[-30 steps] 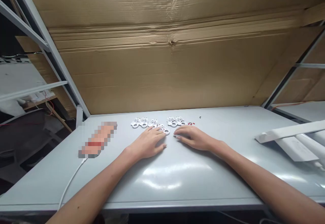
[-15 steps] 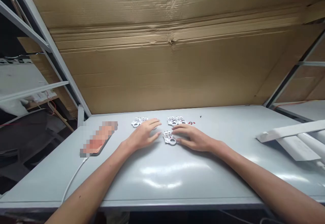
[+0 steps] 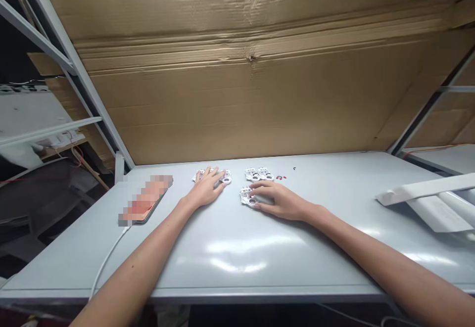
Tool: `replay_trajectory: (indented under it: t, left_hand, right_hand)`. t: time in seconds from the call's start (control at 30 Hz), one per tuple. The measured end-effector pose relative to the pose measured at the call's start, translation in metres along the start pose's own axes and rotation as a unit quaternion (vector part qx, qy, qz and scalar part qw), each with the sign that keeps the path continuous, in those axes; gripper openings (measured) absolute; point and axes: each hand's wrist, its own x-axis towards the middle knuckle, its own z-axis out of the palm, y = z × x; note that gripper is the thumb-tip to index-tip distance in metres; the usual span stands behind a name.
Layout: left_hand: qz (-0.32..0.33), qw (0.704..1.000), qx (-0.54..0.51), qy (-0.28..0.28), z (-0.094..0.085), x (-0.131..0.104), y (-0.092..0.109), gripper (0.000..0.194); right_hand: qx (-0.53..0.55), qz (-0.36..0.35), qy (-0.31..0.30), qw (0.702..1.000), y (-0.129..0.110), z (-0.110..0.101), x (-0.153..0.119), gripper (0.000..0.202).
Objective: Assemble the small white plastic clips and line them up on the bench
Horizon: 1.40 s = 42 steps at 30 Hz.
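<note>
My left hand (image 3: 205,188) reaches over the left group of small white parts with round holes, its fingers spread. One of these parts (image 3: 226,177) shows beyond its fingertips; the others are mostly covered. My right hand (image 3: 280,201) has its thumb and forefinger at the right edge of a single white plate-like part (image 3: 245,196) with a ring-shaped hole and dark spots, lying flat on the table. Behind it lies a pair of similar white parts (image 3: 259,174), side by side. Small red pieces (image 3: 281,177) lie just right of that pair.
A phone (image 3: 148,201) with a blurred screen and a white cable (image 3: 106,262) lies at the left of the grey table (image 3: 334,248). White long pieces (image 3: 430,193) sit at the right. Cardboard (image 3: 241,104) walls off the back, and metal frame bars (image 3: 74,65) rise at the left.
My left hand has moved left and now covers the left group of parts. The single white part has shifted slightly away from me with my right hand at it.
</note>
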Motion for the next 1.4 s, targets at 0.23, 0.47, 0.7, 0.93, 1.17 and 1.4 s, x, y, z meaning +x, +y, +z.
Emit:
replay_trajectory:
  t: [0.23,0.47,0.7,0.93,1.17,1.4]
  left_hand:
    - [-0.032,0.999,0.012,0.001,0.003,0.001,-0.001,0.055]
    - [-0.019,0.999,0.006,0.029,0.005,0.001,-0.004,0.053]
    - [0.024,0.996,0.007,0.087,0.001,-0.004,0.000,0.048]
    - [0.220,0.972,-0.050,0.062,-0.002,-0.020,0.038,0.054]
    - [0.219,0.971,-0.087,0.039,0.003,-0.024,0.050,0.056]
    - [0.215,0.968,-0.123,0.030,0.002,-0.024,0.052,0.053]
  right_hand:
    - [0.009,-0.001,0.005,1.000,-0.001,-0.002,0.000,0.029]
    - [0.039,-0.011,0.029,0.999,0.003,0.001,0.002,0.021]
    - [0.053,-0.013,0.045,0.997,0.001,0.001,0.003,0.017]
    - [0.037,-0.025,0.044,0.998,0.006,0.004,0.003,0.019]
    - [-0.002,-0.039,0.053,0.998,0.010,0.010,0.001,0.023]
    - [-0.007,-0.042,0.095,0.995,0.007,0.012,0.001,0.023]
